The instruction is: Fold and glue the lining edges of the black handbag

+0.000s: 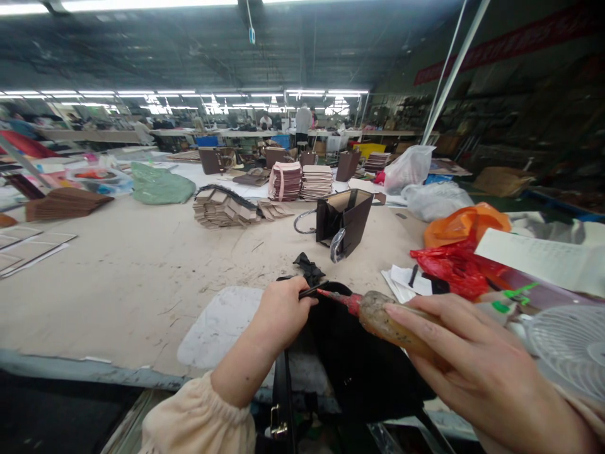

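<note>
My left hand is closed, pinching a thin black strip whose end sticks out past the fingertips. A yellowish, stained squeeze bottle is gripped in my right hand, with its red nozzle pointing left, close to the strip. Whether the nozzle tip touches the strip I cannot tell. Below both hands a black bag lies at the table's front edge. A black strap with a gold-coloured buckle hangs beneath my left wrist. Just beyond the left hand lies a crumpled black piece.
A dark brown bag stands farther back on the table. Stacked beige pieces lie left of it. Red and orange plastic bags and a white fan are at right. A white sheet lies by my left forearm.
</note>
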`<state>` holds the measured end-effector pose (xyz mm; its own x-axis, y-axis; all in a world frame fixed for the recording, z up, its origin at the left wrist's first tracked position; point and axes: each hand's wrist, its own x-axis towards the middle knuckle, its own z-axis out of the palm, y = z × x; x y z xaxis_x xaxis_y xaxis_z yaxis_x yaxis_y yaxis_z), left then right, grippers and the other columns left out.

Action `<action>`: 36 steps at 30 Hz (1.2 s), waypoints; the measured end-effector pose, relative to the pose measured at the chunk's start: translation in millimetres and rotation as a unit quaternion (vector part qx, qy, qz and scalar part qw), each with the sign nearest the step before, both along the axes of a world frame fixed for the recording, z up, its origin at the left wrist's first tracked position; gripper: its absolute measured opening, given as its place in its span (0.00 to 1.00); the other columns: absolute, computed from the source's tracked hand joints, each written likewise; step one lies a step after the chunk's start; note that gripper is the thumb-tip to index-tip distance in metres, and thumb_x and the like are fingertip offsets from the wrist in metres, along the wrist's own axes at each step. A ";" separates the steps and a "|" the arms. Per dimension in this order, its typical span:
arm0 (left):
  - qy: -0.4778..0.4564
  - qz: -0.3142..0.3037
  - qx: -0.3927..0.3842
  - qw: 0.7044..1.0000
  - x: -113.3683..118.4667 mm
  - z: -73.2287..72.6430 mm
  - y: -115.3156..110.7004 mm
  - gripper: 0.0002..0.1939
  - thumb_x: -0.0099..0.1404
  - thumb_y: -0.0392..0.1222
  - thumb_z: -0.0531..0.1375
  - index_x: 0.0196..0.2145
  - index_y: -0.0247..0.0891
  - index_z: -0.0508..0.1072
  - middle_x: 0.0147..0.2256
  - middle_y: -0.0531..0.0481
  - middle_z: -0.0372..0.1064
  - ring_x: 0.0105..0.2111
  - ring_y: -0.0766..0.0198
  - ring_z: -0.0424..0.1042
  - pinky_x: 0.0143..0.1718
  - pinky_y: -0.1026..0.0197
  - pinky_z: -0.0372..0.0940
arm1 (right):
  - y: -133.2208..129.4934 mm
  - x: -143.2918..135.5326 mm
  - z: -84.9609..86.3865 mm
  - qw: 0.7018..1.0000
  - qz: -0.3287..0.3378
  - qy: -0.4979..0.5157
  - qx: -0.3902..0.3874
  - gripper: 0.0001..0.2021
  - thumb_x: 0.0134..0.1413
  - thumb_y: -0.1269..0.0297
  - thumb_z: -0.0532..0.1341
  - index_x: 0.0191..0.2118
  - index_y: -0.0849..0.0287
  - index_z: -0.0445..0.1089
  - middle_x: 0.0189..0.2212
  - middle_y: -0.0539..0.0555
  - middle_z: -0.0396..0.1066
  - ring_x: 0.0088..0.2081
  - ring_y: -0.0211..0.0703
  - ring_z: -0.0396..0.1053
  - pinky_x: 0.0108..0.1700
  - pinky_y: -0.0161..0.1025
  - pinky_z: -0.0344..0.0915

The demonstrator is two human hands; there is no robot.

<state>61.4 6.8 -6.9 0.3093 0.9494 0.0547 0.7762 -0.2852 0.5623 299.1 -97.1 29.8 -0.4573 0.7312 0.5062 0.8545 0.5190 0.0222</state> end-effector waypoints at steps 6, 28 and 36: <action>-0.005 -0.001 -0.015 1.000 -1.1 3.5 -0.2 0.05 0.56 0.40 0.59 0.30 0.40 0.75 0.29 0.52 0.73 0.31 0.64 0.69 0.31 0.64 0.57 | 0.9 0.4 2.7 1.000 0.018 0.017 -0.006 0.23 0.54 0.72 0.56 0.55 0.45 0.62 0.42 0.53 0.68 0.39 0.46 0.68 0.42 0.44 0.68; -0.019 0.003 -0.031 0.999 -2.6 2.5 1.3 0.06 0.56 0.40 0.58 0.29 0.39 0.75 0.27 0.52 0.72 0.30 0.64 0.68 0.30 0.64 0.57 | 0.9 -0.5 -0.7 1.000 0.015 -0.011 -0.009 0.24 0.56 0.73 0.55 0.57 0.46 0.60 0.44 0.53 0.67 0.42 0.47 0.67 0.45 0.45 0.67; -0.019 0.003 -0.022 1.000 -2.8 1.2 1.8 0.06 0.56 0.41 0.58 0.28 0.40 0.75 0.26 0.52 0.72 0.29 0.65 0.68 0.29 0.65 0.56 | -1.1 -1.2 -4.0 0.999 0.026 -0.022 -0.020 0.27 0.54 0.74 0.55 0.58 0.46 0.58 0.46 0.53 0.66 0.44 0.50 0.65 0.46 0.47 0.65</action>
<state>58.5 8.6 -5.7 0.3022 0.9530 0.0241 0.7559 -0.2549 0.6030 297.9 -98.3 25.9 -0.5166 0.7255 0.4547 0.8251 0.5638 0.0379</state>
